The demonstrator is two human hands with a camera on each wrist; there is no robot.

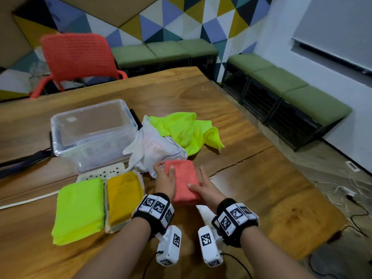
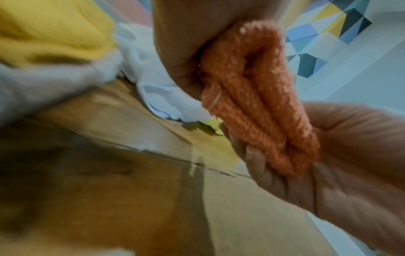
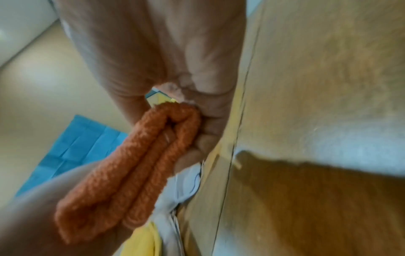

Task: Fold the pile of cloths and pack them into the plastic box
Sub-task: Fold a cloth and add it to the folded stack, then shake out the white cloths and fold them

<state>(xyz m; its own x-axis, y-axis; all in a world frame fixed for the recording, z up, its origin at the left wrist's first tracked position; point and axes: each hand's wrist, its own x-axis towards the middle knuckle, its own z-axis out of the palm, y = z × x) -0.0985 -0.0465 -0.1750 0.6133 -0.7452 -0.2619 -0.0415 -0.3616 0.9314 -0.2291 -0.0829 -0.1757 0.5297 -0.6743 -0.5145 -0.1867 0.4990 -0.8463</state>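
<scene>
A folded coral cloth [image 1: 184,181] is held just above the table between both hands. My left hand [image 1: 164,177] grips its left edge with the thumb on top. My right hand [image 1: 201,187] grips its right edge the same way. The wrist views show the coral cloth [image 2: 252,104] [image 3: 131,164] as several thick layers pinched at both ends. The clear plastic box [image 1: 60,125] stands to the far left with nothing in it. A crumpled white cloth [image 1: 155,150] and a crumpled neon yellow cloth [image 1: 187,129] lie beyond my hands.
A folded neon green cloth [image 1: 78,208] and a folded mustard cloth [image 1: 123,198] lie side by side at the near left. A white power strip [image 1: 100,173] sits in front of the box. A red chair [image 1: 76,55] stands behind the wooden table [image 1: 261,188].
</scene>
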